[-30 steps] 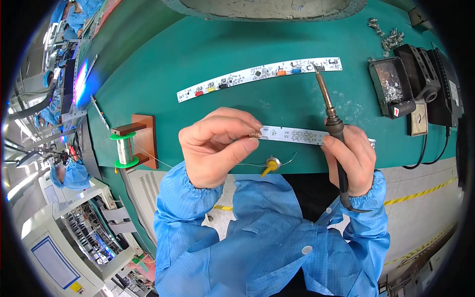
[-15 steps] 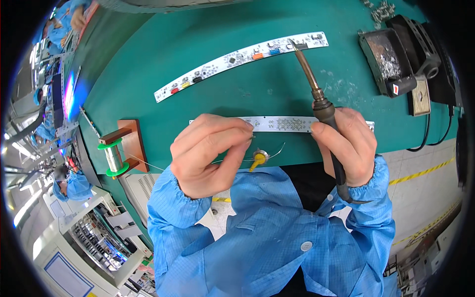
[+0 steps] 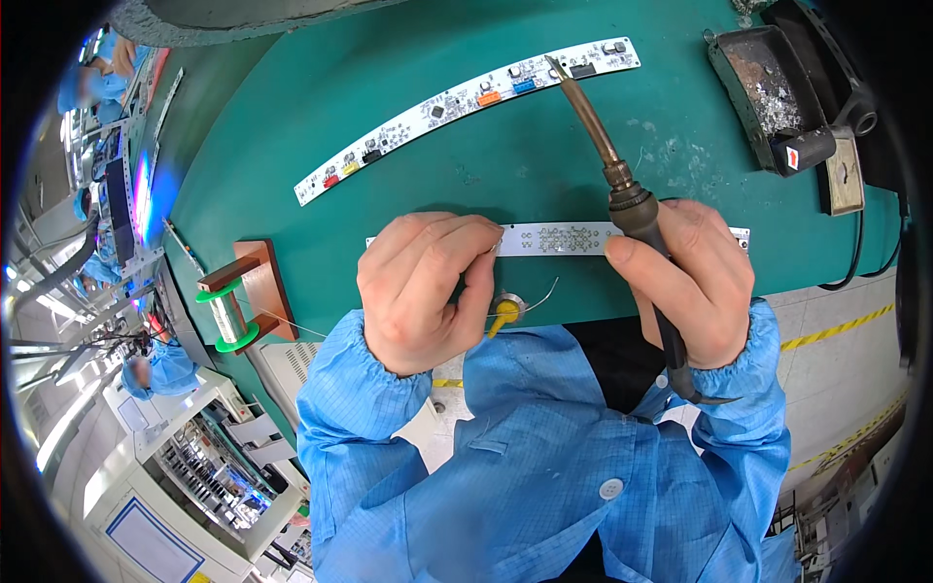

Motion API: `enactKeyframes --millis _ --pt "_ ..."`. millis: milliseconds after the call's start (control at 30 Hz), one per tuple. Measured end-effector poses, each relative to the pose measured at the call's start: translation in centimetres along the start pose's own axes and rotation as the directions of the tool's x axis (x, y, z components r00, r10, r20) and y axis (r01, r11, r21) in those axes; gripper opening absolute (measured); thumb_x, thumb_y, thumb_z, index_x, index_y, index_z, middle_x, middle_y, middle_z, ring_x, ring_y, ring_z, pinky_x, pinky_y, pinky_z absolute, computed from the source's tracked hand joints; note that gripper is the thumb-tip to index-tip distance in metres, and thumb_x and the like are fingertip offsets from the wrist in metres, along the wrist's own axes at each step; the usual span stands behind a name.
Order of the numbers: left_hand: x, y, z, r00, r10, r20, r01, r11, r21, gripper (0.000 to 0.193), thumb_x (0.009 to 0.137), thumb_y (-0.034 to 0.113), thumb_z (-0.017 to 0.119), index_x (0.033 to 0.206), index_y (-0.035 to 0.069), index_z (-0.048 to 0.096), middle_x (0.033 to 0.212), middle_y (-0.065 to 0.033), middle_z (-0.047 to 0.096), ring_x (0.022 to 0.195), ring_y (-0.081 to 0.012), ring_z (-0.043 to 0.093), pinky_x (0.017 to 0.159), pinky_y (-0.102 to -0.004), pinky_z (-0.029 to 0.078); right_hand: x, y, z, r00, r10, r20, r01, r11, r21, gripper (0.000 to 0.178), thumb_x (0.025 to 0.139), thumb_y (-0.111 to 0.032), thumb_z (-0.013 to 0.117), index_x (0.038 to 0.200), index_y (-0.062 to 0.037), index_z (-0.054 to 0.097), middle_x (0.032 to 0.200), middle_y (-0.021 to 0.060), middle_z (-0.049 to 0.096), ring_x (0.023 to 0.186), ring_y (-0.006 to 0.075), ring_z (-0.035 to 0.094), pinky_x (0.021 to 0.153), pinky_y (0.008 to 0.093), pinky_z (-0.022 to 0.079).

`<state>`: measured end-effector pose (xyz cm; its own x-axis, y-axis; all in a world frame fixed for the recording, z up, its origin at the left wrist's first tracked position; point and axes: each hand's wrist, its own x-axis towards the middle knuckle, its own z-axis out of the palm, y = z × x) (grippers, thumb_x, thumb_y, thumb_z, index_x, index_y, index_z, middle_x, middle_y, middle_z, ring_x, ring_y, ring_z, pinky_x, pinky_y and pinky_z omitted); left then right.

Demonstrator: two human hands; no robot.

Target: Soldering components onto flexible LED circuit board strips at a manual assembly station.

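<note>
On the green worktop [image 3: 389, 185] lies a narrow white circuit board strip [image 3: 559, 239], both hands bent over it. The right hand [image 3: 698, 280] is closed around a black-handled soldering iron [image 3: 634, 206] with a brownish metal barrel, thumb tip at the strip; the iron points away, its tip over a long, curved white board with coloured connectors [image 3: 437, 113], though whether it touches I can't tell. The left hand [image 3: 420, 290] has thumb and fingertips drawn in at the strip's left half; from here I can't tell what, if anything, they hold. Just beside them sits a round yellow-and-silver piece [image 3: 508, 310]; farther left, a green-flanged wire spool [image 3: 229, 319] hangs on a brown stand [image 3: 270, 282].
</note>
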<state>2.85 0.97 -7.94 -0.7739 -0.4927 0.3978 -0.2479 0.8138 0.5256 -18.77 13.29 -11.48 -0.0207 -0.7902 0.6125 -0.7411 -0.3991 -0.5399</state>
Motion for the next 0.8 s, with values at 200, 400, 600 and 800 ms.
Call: enactKeyframes --millis 200,400,600,800 --pt "0.01 -0.02 0.09 0.999 0.041 -0.008 -0.040 0.996 0.083 0.029 0.065 -0.013 0.069 0.091 0.001 0.066 0.084 -0.0107 0.070 0.075 -0.0254 0.067 0.064 -0.0327 0.053 0.10 -0.03 -0.08 1.000 -0.002 0.007 0.002 1.000 -0.013 0.041 0.072 -0.013 0.070 0.113 -0.0106 0.070 0.103 0.0178 0.066 0.081 0.0253 0.066 0.070 0.0362 0.054" --pt "0.09 0.08 0.38 0.999 0.033 -0.022 -0.031 0.995 0.098 0.030 0.065 -0.013 0.070 0.091 0.001 0.066 0.083 -0.0106 0.070 0.075 -0.0249 0.068 0.064 -0.0325 0.053 -0.01 0.12 0.16 1.000 0.000 -0.007 0.000 1.000 -0.011 0.042 0.072 -0.012 0.070 0.114 -0.0118 0.070 0.102 0.0175 0.065 0.081 0.0257 0.066 0.070 0.0362 0.054" --pt "-0.20 0.05 0.47 0.999 0.027 -0.031 -0.024 0.996 0.090 0.031 0.064 -0.014 0.071 0.091 0.002 0.066 0.084 -0.0107 0.071 0.074 -0.0248 0.068 0.064 -0.0318 0.053 0.29 -0.28 -0.19 1.000 0.020 0.016 -0.020 0.999 0.040 0.046 0.071 0.005 0.075 0.114 -0.0067 0.066 0.097 0.0191 0.067 0.080 0.0332 0.067 0.069 0.0394 0.056" --pt "-0.22 -0.11 0.61 0.998 0.039 -0.044 -0.036 0.997 0.067 0.031 0.065 -0.014 0.071 0.092 0.001 0.065 0.084 -0.0107 0.071 0.073 -0.0249 0.068 0.063 -0.0314 0.054 0.31 -0.39 -0.19 0.999 0.035 0.009 -0.035 0.999 0.038 0.046 0.070 0.004 0.075 0.114 -0.0075 0.067 0.096 0.0187 0.067 0.079 0.0329 0.067 0.070 0.0396 0.056"
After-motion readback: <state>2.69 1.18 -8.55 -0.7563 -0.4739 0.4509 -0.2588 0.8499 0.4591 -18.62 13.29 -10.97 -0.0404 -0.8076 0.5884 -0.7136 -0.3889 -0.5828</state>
